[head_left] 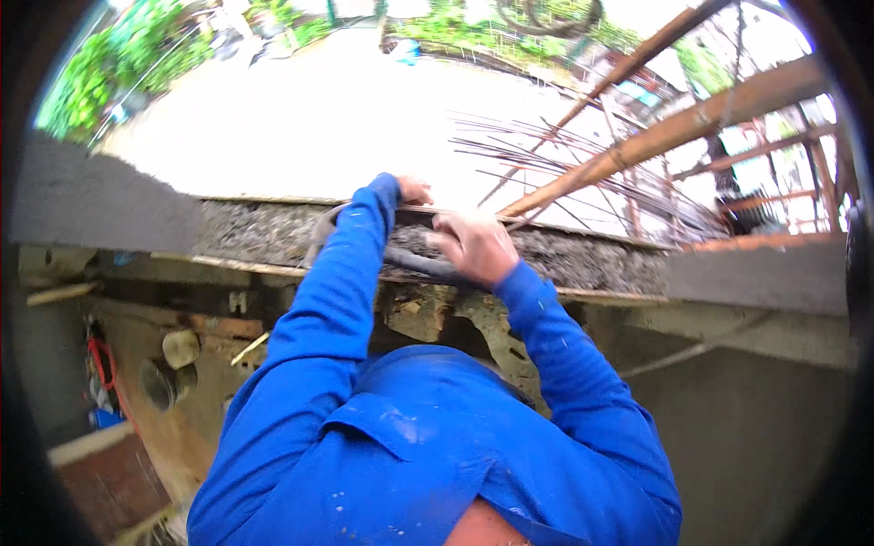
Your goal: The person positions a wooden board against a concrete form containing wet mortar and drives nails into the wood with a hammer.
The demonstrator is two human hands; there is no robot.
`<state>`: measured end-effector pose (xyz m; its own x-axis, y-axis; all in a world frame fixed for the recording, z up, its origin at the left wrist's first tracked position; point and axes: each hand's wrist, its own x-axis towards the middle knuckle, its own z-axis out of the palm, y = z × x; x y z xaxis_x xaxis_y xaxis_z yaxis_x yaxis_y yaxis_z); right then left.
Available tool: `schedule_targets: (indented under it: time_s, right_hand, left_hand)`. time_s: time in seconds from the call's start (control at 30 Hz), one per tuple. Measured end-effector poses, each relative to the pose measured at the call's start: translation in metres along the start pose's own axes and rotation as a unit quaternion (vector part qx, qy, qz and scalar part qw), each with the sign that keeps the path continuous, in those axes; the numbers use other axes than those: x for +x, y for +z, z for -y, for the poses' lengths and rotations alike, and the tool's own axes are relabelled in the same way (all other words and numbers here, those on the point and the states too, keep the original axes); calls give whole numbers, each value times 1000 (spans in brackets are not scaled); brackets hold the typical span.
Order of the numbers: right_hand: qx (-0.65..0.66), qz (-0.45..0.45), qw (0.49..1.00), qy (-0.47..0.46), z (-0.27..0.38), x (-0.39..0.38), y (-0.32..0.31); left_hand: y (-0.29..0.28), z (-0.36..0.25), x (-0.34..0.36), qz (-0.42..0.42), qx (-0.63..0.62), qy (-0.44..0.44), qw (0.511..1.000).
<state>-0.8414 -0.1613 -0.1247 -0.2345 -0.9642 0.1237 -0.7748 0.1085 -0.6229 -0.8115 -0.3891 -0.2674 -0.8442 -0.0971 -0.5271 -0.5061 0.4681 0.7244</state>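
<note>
A ledge of rough grey concrete (601,259) runs crosswise between thin board edges (246,199). My left hand (414,191) is at the ledge's far edge, its fingers partly hidden beyond my wrist. My right hand (475,244) is just nearer and to the right, over the ledge, with fingers bent; what they hold, if anything, is unclear. A curved grey bar-like piece (417,260) lies along the concrete beneath my hands, partly covered by my left sleeve.
Beyond the ledge are wooden poles (665,132), thin rods (546,159), bright ground and plants (118,55). Smoother grey concrete (109,200) continues at both sides. Below on the left are buckets (180,348), a red cord (103,364) and wooden boards.
</note>
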Motion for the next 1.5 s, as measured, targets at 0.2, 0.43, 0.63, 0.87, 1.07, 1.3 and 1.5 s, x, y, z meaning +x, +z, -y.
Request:
schedule_targets:
  time_s: [0.2, 0.43, 0.63, 0.87, 1.07, 1.3, 1.5]
  right_hand:
    - [-93, 126, 988, 5, 13, -23, 32]
    - [-108, 114, 988, -6, 16, -25, 36]
    - [-73, 205, 974, 62, 21, -33, -26]
    - [-27, 222, 965, 138, 3, -97, -53]
    - [134, 35, 959, 248, 5, -129, -87]
    - [50, 23, 970, 238, -3, -35, -117]
    - [-42, 39, 996, 63, -30, 21, -145]
  left_hand:
    - [0, -1, 1, 16, -43, -57, 997]
    - [7, 2, 1, 21, -109, -49, 993]
    - [5, -8, -4, 30, -83, -42, 995]
    - [5, 11, 4, 48, -36, 40, 997]
    - [5, -14, 7, 33, 70, 6, 997]
    - [21, 63, 47, 52, 159, 39, 985]
    - [17, 26, 38, 81, 309, 41, 947]
